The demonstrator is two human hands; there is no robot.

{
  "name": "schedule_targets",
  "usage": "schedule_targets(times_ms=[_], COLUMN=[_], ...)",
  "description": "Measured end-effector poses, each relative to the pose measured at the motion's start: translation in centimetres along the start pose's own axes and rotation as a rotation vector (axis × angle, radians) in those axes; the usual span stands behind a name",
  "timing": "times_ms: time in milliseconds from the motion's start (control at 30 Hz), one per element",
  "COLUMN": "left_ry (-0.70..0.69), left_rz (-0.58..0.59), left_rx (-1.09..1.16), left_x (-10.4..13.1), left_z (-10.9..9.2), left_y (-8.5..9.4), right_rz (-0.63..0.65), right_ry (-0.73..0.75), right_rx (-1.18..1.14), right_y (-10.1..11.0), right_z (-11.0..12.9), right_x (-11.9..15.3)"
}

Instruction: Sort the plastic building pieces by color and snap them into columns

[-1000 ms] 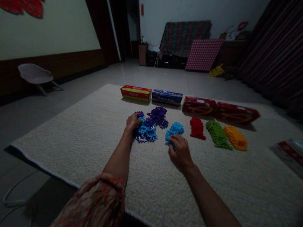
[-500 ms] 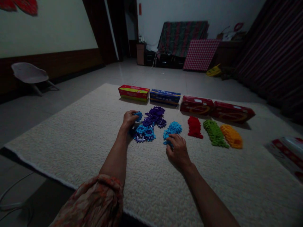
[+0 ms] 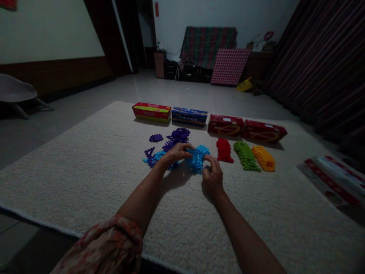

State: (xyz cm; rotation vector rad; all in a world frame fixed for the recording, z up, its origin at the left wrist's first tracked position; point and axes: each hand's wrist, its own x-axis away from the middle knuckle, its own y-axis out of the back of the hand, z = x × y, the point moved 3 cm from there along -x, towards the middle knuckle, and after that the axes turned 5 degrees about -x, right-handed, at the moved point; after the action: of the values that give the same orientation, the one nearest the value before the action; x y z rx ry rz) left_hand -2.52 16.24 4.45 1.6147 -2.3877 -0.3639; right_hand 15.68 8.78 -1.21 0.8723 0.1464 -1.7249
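Observation:
My left hand (image 3: pixel 177 153) is closed on a light-blue toothed plastic piece, blurred by motion, at the left side of the light-blue pile (image 3: pixel 202 150). My right hand (image 3: pixel 212 176) curls its thumb and fingers against the right side of that pile, gripping its edge. Behind my left hand lies a heap of purple toothed pieces (image 3: pixel 179 134). Partly hidden by my left forearm is a mixed purple and light-blue group (image 3: pixel 151 156). One flat purple piece (image 3: pixel 156 137) lies apart to the left.
Red (image 3: pixel 224 149), green (image 3: pixel 246 156) and orange (image 3: pixel 264 158) piles stand in a row to the right on the beige mat (image 3: pixel 94 167). Behind them are a red-yellow box (image 3: pixel 151 113), a blue box (image 3: pixel 189 116) and two dark-red boxes (image 3: pixel 226 125). A plastic-wrapped package (image 3: pixel 336 179) sits far right.
My left hand has moved right from the purple group to the light-blue pile. A flat purple piece now shows apart at left. My right hand stays by the light-blue pile; the view has shifted.

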Motion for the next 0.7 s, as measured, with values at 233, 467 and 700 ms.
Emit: schedule_targets(times_ms=[233, 467, 700], left_ry=[-0.171, -0.287, -0.159], left_rz=[-0.122, -0.289, -0.173], left_rx=[-0.348, -0.677, -1.05], left_x=[-0.8, -1.2, -1.0], left_z=[0.7, 0.9, 3.0], left_y=[-3.2, -2.2, -0.4], right_rz=[-0.023, 0.009, 0.01], right_ry=[-0.139, -0.089, -0.071], right_rx=[-0.066, -0.02, -0.008], right_y=[-0.2, -0.3, -0.3], right_z=[-0.9, -1.3, -1.0], right_x=[0.0, -0.1, 0.0])
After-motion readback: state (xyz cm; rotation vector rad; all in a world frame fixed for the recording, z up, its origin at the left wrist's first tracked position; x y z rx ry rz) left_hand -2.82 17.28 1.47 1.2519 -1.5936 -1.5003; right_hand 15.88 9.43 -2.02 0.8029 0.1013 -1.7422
